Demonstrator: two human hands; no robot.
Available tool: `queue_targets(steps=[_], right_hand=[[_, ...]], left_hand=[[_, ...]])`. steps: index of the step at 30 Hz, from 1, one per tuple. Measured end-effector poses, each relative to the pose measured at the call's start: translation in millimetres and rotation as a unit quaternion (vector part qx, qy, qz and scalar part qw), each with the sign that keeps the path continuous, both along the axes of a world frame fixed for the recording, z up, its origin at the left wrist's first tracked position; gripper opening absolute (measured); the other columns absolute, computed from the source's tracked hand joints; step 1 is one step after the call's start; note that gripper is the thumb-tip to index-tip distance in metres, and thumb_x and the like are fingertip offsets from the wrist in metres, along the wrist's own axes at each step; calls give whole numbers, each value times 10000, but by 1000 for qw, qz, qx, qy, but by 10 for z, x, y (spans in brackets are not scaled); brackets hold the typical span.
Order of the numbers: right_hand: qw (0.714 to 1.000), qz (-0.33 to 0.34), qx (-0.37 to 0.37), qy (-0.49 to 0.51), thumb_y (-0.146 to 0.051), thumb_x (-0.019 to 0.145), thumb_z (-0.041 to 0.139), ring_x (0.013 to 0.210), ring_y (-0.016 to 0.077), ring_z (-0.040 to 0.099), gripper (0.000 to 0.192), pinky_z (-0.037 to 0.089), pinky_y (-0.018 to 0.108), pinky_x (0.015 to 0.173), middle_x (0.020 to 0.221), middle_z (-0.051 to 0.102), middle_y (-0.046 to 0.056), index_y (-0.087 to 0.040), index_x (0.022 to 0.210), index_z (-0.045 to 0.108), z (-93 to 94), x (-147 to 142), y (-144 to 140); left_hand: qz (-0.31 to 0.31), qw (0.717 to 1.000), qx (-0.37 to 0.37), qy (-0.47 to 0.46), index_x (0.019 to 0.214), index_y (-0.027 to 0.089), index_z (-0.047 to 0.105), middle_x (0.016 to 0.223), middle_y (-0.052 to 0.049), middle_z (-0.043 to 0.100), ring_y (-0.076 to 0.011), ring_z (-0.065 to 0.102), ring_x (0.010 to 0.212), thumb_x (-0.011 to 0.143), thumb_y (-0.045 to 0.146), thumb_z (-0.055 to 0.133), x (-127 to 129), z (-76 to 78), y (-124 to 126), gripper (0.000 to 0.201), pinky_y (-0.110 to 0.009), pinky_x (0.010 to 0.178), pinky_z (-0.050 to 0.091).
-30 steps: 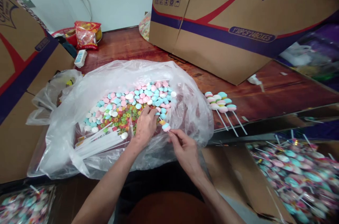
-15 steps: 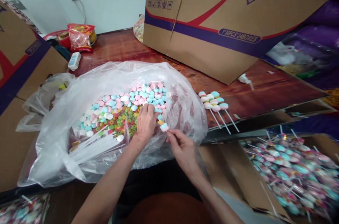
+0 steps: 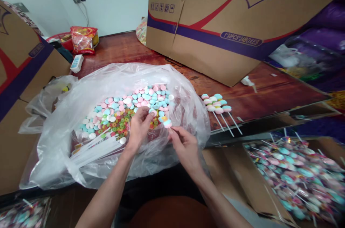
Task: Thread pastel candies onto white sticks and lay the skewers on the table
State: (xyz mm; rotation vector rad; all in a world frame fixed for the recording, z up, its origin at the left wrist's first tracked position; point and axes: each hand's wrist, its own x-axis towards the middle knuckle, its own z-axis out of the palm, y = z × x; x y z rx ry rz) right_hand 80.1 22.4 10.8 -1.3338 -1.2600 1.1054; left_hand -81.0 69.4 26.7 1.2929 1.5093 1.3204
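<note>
Soft, even light; edges blurred.

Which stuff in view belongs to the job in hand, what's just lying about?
Likely the job: candy stick in the right hand; round candies and ring candies near the left hand; white sticks; plastic sheet; three candy sticks lying rightward.

Likely lying about: red packet; small white box; white scrap.

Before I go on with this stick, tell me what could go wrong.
The skewers at the right have sticks poking past the table edge; a bump might knock them off. The right hand pinches the candy stick near its lower end, so it could tilt. The plastic lies crumpled around the loose candies; a tug could scatter them.
</note>
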Motion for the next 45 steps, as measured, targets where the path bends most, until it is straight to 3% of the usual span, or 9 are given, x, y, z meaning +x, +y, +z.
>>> queue_targets(steps=[2, 5, 10, 17, 22, 26, 31, 38, 45], right_hand=[[999, 2, -6, 48, -420, 845, 644, 548, 123, 517, 258, 400, 234, 480, 707, 651, 18, -175, 910, 690, 40, -125, 80], [992, 24, -24, 119, -436, 784, 688, 489, 97, 456, 289, 347, 217, 416, 698, 650, 15, -174, 906, 680, 70, -342, 175], [981, 18, -56, 182, -444, 755, 725, 450, 64, 378, 289, 274, 197, 377, 647, 603, -13, -175, 842, 662, 50, -544, 185], [991, 30, -33, 128, -432, 765, 726, 496, 76, 422, 264, 303, 194, 389, 691, 612, -10, -186, 828, 653, -1, -552, 121], [994, 38, -16, 101, -430, 784, 712, 546, 101, 482, 249, 366, 208, 445, 678, 601, -17, -191, 802, 646, -31, -556, 129], [994, 64, -16, 92, -409, 807, 693, 546, 97, 466, 228, 367, 205, 467, 660, 569, -26, -186, 796, 647, -50, -523, 149], [993, 113, 0, 40, -419, 904, 574, 554, 113, 490, 261, 377, 222, 489, 700, 596, 3, -182, 878, 681, 3, -413, 97], [985, 164, 25, -49, -370, 951, 526, 557, 119, 504, 290, 398, 227, 545, 633, 534, -19, -170, 997, 731, -1, -276, -62], [976, 172, 68, -116, -352, 966, 504, 530, 107, 466, 296, 380, 222, 552, 598, 506, -32, -161, 919, 726, 13, -304, -51]], left_hand=[[-31, 989, -31, -139, 982, 188, 616, 788, -4, 693, -125, 626, 654, 801, 373, 723, -25, 53, -132, 279, -242, 648, 500], [-34, 969, -55, -238, 971, 177, 680, 823, -21, 731, -132, 651, 671, 712, 375, 810, -28, 80, -301, 351, -255, 672, 536], [39, 961, -74, -265, 1013, 185, 777, 860, -45, 764, -155, 683, 708, 726, 418, 800, -78, -34, -442, 370, -306, 750, 569], [51, 949, -83, -300, 1022, 208, 799, 945, -56, 779, -161, 686, 800, 725, 422, 808, -107, -188, -493, 366, -282, 768, 559], [15, 951, -85, -298, 1076, 212, 786, 994, -58, 781, -181, 697, 882, 758, 432, 789, -96, -167, -548, 386, -310, 865, 548], [-12, 952, -80, -294, 1048, 202, 779, 1013, -59, 778, -205, 698, 921, 663, 349, 867, -132, -145, -567, 421, -341, 897, 540], [59, 959, -69, -267, 1048, 190, 759, 793, -19, 745, -139, 660, 730, 716, 381, 824, -220, -178, -512, 389, -265, 743, 523], [120, 962, -31, -244, 1058, 182, 763, 905, -35, 765, -159, 682, 806, 719, 356, 810, -355, -201, -461, 384, -281, 782, 529], [118, 978, -36, -167, 1098, 178, 763, 959, -51, 778, -176, 684, 844, 739, 317, 776, -388, -280, -469, 385, -303, 813, 532]])
